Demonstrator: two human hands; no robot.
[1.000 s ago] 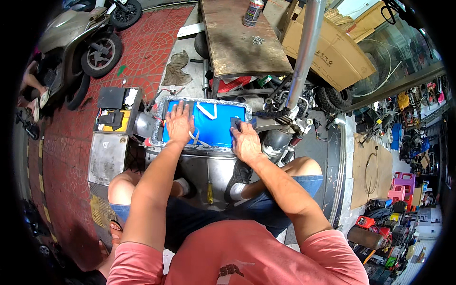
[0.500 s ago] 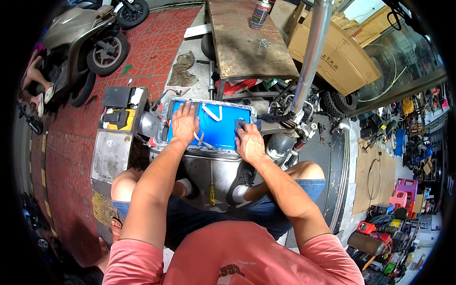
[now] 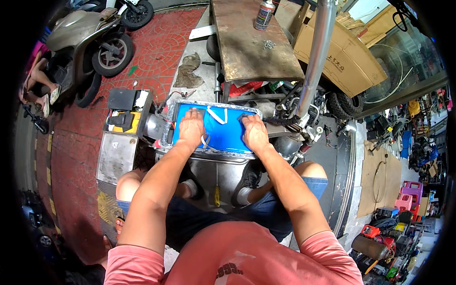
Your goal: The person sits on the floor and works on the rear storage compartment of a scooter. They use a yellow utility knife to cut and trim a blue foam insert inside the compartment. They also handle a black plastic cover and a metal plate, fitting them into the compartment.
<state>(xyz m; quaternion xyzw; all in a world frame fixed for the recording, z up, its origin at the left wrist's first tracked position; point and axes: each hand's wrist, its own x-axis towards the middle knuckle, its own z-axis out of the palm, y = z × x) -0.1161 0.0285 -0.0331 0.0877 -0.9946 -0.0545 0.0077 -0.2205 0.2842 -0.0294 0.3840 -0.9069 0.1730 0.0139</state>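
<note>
A blue shrink-wrapped block point(image 3: 223, 137), which looks like a battery pack, lies in the silvery, rough-edged metal tray point(image 3: 231, 154) before me. My left hand point(image 3: 191, 129) rests on its left part with fingers stretched forward; a small dark patch shows beside the fingertips. On the right end, my right hand point(image 3: 256, 134) bends its fingers together over a dark flat piece point(image 3: 244, 116), mostly hidden under them. A white folded strip point(image 3: 218, 115) lies on the blue top between the hands. Close to my left wrist curls a pale strap loop point(image 3: 205, 140).
A yellow-handled screwdriver point(image 3: 217, 195) is between my feet. An open box with wires point(image 3: 126, 116) stands left. Beyond are a worn wooden table point(image 3: 251, 52) with a spray can point(image 3: 264, 15), a cardboard box point(image 3: 342, 57) and a metal pole point(image 3: 316, 61). A scooter point(image 3: 80, 35) is parked far left.
My right hand has shifted toward the far right part of the blue block, its fingers drawn closer together. The left hand stays on the block, its fingers slightly more bent. The whole view has shifted slightly.
</note>
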